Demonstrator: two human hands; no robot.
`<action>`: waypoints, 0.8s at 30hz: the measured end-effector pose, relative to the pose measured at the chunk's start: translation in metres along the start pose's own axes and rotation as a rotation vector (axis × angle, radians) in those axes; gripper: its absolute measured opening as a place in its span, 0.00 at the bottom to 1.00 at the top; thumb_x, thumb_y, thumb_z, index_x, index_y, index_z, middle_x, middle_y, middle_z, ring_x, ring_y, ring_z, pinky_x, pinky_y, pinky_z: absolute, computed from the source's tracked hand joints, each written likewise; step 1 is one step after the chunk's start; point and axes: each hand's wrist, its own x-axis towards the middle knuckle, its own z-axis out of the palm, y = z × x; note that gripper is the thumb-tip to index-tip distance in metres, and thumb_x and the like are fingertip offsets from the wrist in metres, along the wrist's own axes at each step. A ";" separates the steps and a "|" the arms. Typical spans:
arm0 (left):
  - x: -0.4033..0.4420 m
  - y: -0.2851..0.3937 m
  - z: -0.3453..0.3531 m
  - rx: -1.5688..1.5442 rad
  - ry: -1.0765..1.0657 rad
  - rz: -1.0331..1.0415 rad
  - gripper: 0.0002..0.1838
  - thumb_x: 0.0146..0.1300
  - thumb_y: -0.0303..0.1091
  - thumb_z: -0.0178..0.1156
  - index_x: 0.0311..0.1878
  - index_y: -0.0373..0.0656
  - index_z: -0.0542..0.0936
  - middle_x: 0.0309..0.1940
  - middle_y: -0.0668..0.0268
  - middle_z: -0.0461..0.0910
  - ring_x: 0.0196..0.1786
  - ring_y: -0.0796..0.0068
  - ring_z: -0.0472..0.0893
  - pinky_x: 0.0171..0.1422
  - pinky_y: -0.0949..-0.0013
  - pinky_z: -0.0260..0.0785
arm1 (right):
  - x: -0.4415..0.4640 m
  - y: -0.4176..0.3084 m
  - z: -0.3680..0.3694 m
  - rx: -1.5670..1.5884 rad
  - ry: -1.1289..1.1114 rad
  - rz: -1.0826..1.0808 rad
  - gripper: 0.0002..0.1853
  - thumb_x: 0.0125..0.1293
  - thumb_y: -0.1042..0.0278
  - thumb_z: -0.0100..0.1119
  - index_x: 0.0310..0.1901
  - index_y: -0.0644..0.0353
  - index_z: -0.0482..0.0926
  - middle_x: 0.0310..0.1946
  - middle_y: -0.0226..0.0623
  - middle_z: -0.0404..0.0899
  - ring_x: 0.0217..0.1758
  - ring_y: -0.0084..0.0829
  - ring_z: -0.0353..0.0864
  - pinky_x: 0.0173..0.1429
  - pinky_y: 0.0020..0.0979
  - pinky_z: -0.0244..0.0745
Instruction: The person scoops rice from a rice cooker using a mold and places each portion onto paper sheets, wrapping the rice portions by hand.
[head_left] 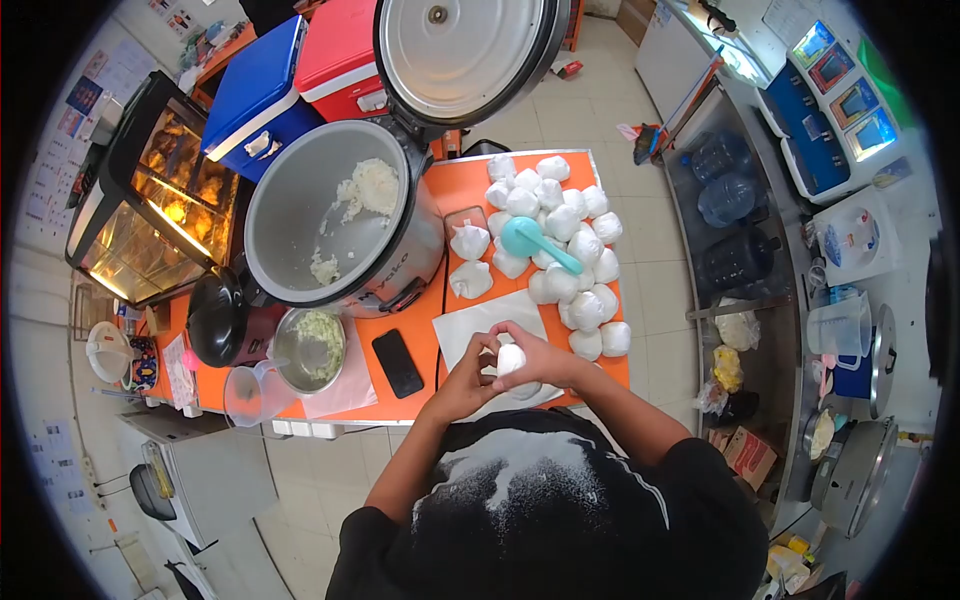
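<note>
Both my left hand [466, 382] and my right hand [538, 362] are closed around a small white paper-wrapped bundle [511, 358], close to my body at the table's front edge. Under them lies a flat white sheet of paper [468, 328]. Beyond the sheet, many similar bundles [582, 310] are heaped on the orange table. A teal scoop [540, 244] rests on top of that heap. Two looser, peaked bundles [470, 280] stand to its left. What is inside the wrapping in my hands is hidden.
A large open rice cooker [330, 235] holds some white rice [372, 188]. Near it are a metal bowl [296, 345], a clear plastic jug [248, 396] and a black phone [398, 363]. A heated food display [160, 200] stands far left; shelves [715, 130] line the right.
</note>
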 end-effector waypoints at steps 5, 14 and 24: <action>0.016 0.007 -0.003 0.574 0.195 0.258 0.32 0.50 0.24 0.75 0.57 0.45 0.70 0.49 0.63 0.68 0.52 0.64 0.74 0.57 0.64 0.72 | 0.004 0.014 -0.010 -0.256 -0.084 -0.240 0.46 0.50 0.59 0.81 0.70 0.56 0.68 0.61 0.36 0.74 0.63 0.27 0.72 0.65 0.31 0.71; 0.009 0.038 -0.011 0.629 0.668 0.393 0.30 0.56 0.27 0.74 0.59 0.40 0.70 0.49 0.59 0.70 0.43 0.66 0.70 0.46 0.67 0.67 | 0.066 -0.007 -0.243 0.070 1.163 -0.038 0.38 0.68 0.31 0.57 0.61 0.60 0.63 0.55 0.45 0.74 0.58 0.38 0.75 0.60 0.40 0.75; -0.084 -0.032 -0.069 0.736 0.717 0.229 0.09 0.66 0.29 0.64 0.32 0.36 0.77 0.37 0.62 0.76 0.42 0.66 0.74 0.44 0.66 0.66 | 0.142 0.047 -0.315 -1.060 1.498 0.259 0.29 0.78 0.44 0.43 0.52 0.67 0.81 0.56 0.55 0.75 0.62 0.57 0.71 0.66 0.52 0.69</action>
